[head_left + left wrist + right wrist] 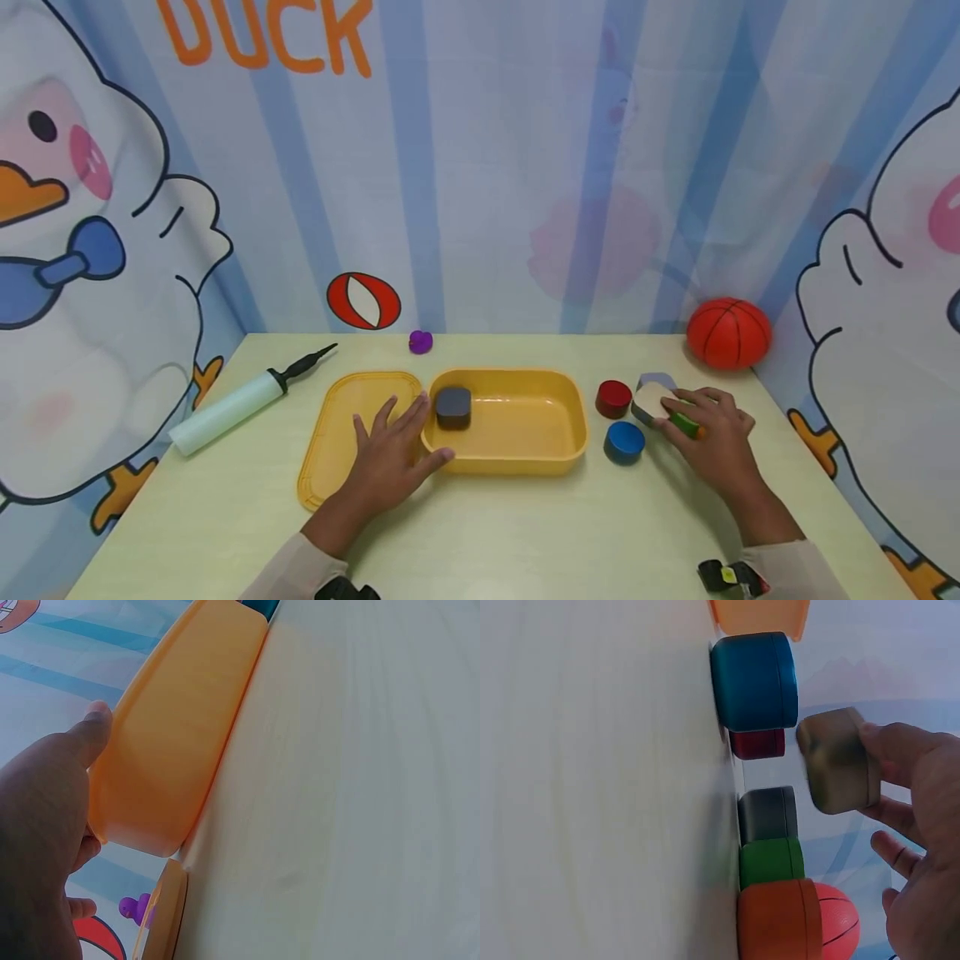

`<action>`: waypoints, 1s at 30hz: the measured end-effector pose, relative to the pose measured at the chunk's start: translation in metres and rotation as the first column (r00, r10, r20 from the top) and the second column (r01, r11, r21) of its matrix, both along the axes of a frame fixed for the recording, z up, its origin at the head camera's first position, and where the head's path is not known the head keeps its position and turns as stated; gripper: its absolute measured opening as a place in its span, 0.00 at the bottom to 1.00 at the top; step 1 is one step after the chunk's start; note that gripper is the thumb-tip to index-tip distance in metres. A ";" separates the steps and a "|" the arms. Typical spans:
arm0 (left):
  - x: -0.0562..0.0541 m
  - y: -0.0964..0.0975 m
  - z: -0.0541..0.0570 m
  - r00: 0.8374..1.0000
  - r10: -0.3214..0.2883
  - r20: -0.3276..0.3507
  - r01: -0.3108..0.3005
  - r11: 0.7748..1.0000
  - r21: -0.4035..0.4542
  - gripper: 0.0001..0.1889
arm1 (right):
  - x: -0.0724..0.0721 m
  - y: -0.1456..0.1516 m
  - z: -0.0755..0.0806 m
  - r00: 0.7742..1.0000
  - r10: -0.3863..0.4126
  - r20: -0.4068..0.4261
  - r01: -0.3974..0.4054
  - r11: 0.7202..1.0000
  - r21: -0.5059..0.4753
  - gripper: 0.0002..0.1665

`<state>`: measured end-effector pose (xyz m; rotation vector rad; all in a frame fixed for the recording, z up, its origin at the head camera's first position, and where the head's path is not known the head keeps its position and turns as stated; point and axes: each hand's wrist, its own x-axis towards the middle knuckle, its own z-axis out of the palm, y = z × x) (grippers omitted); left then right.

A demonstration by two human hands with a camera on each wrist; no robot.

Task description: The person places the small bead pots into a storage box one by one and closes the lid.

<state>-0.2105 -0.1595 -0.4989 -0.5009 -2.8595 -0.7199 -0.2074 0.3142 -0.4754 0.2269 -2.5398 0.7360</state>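
My right hand [712, 437] pinches a beige round-cornered block [840, 761] between thumb and fingers, lifted off the tabletop. Beneath and beside it stand a grey block [769, 814], a green block [772, 859] and an orange block [778, 921], mostly covered by the hand in the head view. A blue round block [624, 442] and a red round block [613, 399] are just left of it. My left hand [386, 467], fingers spread, touches the left end of a yellow box [517, 467], thumb at its rim. Inside the box lies a dark grey block [453, 407].
The yellow lid [326, 450] lies flat left of the box, partly under my left hand. Farther left is a pale green pump [232, 410] with a black nozzle. A small purple toy [421, 342] and a red ball [729, 333] are at the back edge, before a printed curtain [487, 167].
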 end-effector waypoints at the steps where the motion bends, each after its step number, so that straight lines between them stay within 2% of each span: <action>1: 0.000 0.000 0.000 1.000 -0.002 0.000 0.002 1.000 0.001 0.48 | 0.000 -0.002 0.001 1.000 0.008 -0.011 -0.008 1.000 -0.002 0.25; 5: 0.000 0.000 0.000 1.000 -0.004 -0.005 0.004 1.000 0.002 0.49 | -0.003 -0.009 0.005 0.995 0.064 -0.074 -0.068 0.996 -0.051 0.26; 9: 0.001 0.000 0.001 1.000 -0.004 -0.008 0.004 1.000 0.006 0.48 | -0.008 -0.016 0.006 0.980 0.134 -0.147 -0.150 0.984 -0.098 0.25; 12: 0.001 0.001 0.002 1.000 -0.002 -0.006 0.002 1.000 0.002 0.48 | -0.011 -0.022 0.007 0.971 0.161 -0.177 -0.182 0.978 -0.106 0.25; 21: 0.002 0.001 0.003 1.000 0.004 -0.004 -0.004 1.000 -0.007 0.48 | -0.014 -0.039 0.011 0.942 0.249 -0.227 -0.281 0.952 -0.121 0.24; 30: 0.001 0.001 0.002 1.000 -0.003 -0.010 0.003 1.000 0.004 0.48 | -0.018 -0.051 0.010 0.940 0.277 -0.198 -0.298 0.950 -0.088 0.26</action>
